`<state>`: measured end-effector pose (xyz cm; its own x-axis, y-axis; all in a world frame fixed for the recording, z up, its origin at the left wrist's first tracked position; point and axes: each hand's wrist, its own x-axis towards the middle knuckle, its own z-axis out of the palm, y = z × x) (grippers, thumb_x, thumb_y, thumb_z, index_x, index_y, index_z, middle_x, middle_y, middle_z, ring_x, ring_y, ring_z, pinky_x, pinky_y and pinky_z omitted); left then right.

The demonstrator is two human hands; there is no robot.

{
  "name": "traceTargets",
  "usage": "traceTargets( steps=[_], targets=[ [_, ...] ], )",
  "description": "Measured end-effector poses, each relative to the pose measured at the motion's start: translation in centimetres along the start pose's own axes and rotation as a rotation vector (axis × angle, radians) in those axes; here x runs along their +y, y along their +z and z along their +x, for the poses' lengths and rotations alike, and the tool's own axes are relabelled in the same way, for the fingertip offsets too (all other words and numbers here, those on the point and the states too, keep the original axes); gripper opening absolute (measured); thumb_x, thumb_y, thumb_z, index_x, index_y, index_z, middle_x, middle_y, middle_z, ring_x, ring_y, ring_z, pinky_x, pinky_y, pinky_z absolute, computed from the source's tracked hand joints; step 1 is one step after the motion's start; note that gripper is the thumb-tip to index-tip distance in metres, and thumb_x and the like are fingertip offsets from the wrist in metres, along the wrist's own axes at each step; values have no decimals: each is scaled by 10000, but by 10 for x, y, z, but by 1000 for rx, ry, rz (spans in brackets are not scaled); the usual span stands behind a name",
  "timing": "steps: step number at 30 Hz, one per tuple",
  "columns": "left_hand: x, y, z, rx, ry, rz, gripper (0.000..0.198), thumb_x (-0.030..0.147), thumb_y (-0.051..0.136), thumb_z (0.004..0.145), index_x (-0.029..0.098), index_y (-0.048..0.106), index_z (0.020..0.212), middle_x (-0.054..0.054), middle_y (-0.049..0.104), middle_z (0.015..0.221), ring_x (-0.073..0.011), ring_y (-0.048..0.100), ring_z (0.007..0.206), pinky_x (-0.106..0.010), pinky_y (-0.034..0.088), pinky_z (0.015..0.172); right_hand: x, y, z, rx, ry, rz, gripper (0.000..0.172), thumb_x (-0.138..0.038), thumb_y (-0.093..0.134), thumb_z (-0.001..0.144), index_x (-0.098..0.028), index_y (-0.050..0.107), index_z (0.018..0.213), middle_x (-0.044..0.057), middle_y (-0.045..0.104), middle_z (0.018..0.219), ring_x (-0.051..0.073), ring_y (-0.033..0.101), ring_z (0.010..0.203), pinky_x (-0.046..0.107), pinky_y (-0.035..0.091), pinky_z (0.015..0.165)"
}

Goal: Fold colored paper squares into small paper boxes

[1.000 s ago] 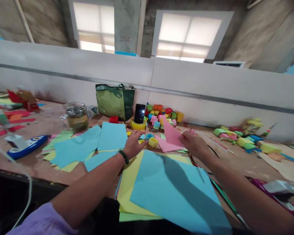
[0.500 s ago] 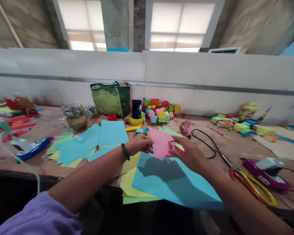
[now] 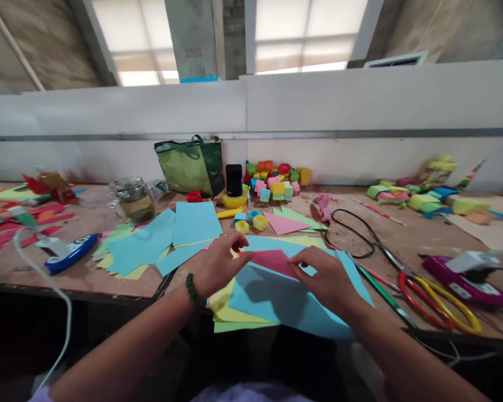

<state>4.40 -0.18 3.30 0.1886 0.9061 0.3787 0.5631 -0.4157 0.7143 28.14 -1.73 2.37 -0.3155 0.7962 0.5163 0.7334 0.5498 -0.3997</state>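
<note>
A small pink sheet of paper [image 3: 274, 261] is held between my two hands, just above a large blue sheet [image 3: 272, 307]. My left hand [image 3: 220, 262] pinches its left corner between thumb and fingers. At the right edge, my right hand [image 3: 324, 276] grips it the same way. The pink sheet is seen at a slant, and whether it is folded I cannot tell. Under the blue sheet lie yellow paper [image 3: 222, 307] and green paper [image 3: 243, 327]. Just beyond my hands sit small folded yellow boxes [image 3: 260, 223] and another pink sheet [image 3: 285, 223].
Scissors [image 3: 440, 298] and a purple power strip [image 3: 465, 282] lie at right. Left are blue sheets [image 3: 140, 245], a blue power strip [image 3: 69, 255] and a glass mug [image 3: 134, 201]. Behind stand a green bag [image 3: 188, 167], a phone [image 3: 233, 180] and folded paper shapes [image 3: 276, 184].
Both hands have brought the pink sheet lower, toward the blue sheet, and it now lies flatter to my view. The folded boxes and second pink sheet behind have come into sight.
</note>
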Motion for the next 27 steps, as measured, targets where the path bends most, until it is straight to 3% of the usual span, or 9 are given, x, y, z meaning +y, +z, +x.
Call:
traceTargets(
  steps=[3,6,8,11,13,15,20,25,27],
  targets=[
    [10,5,-22,-92,185,205,390,357,710,759,242,621,1122,-78,602,1148,-240,548,1105,-399,441,963,-3,-1,-8,-131,192,196,155,-299,593,824,-197,684,752,24,677,742,164,592,712,273,436,646],
    [9,9,-30,-77,170,240,795,401,788,668,239,443,1366,-130,465,1387,-309,388,1313,-482,331,1080,-4,-7,-11,-237,316,439,256,-411,598,809,-180,646,711,6,626,671,144,546,648,256,414,589],
    [5,7,-28,-27,89,166,841,445,778,667,238,401,1391,-125,465,1400,-311,394,1314,-483,335,1076,1,-13,-10,-213,432,629,311,-480,616,778,-174,607,725,-7,578,655,125,511,605,244,409,557],
    [2,-1,-24,-178,-82,-69,558,456,710,736,207,567,1215,-72,661,1105,-232,623,987,-337,500,831,13,-17,-7,-178,574,808,354,-516,663,726,-175,584,780,-26,536,658,99,476,563,222,396,520],
    [5,-3,-24,-321,-145,-151,329,421,656,783,189,657,1017,-24,695,873,-176,640,777,-256,485,653,19,-15,-6,-195,585,802,376,-522,671,716,-174,599,839,-31,529,643,94,464,541,213,371,487],
    [10,-1,-28,-291,-168,-134,204,371,611,812,179,675,827,-1,686,744,-150,621,691,-230,439,587,18,-10,-6,-206,559,762,440,-545,631,745,-179,601,987,-16,563,661,114,498,554,224,383,480],
    [11,5,-36,-204,-238,-64,290,368,604,813,153,656,626,-14,685,625,-135,588,609,-223,397,555,6,-4,-13,-130,484,548,843,-482,740,661,-230,389,1385,68,642,1015,148,587,655,287,494,568],
    [-1,2,-37,-230,-188,24,343,435,565,841,163,674,663,-12,667,645,-134,564,620,-236,378,559,8,-3,-16,-286,439,453,677,-379,672,751,-199,439,1361,-62,549,608,121,491,522,234,397,489],
    [-6,2,-37,-221,-115,191,340,424,558,844,173,655,636,-19,645,654,-149,561,637,-263,383,596,13,0,-14,-326,422,377,655,-362,614,801,-184,397,1392,-68,533,579,124,491,518,234,385,497]
  ],
)
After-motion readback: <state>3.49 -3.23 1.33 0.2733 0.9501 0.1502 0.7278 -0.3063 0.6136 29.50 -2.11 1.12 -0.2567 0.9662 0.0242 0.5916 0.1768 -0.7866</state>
